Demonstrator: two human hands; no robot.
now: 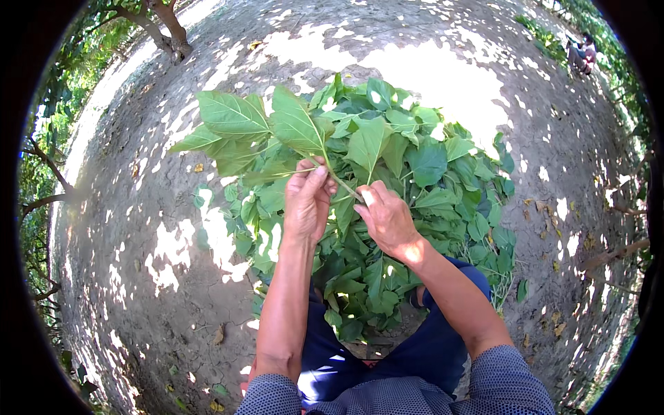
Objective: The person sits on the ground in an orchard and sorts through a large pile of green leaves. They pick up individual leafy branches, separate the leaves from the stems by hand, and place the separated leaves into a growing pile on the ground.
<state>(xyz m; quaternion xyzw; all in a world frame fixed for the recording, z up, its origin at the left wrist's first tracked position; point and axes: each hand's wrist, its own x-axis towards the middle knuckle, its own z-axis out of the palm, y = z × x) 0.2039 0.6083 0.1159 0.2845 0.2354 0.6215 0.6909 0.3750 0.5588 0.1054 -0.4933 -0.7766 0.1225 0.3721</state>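
Note:
My left hand (309, 199) pinches the green stem of a leafy branch (337, 179) between thumb and fingers. Broad green leaves (233, 116) fan out from it to the upper left. At the stem's lower right end, my right hand (384, 218) has its fingers closed around the stem, close to a leaf stalk. Beneath both hands lies a large heap of green leaves (441, 202) on the ground, reaching back between my legs. My right fingertips are partly hidden by the hand itself.
Dry, cracked soil (155, 207) with patches of sunlight surrounds the heap. A tree trunk (174, 33) stands at the upper left, and bare branches (614, 254) reach in from the right. Another person (583, 54) is far off at the upper right. Fallen yellow leaves lie about.

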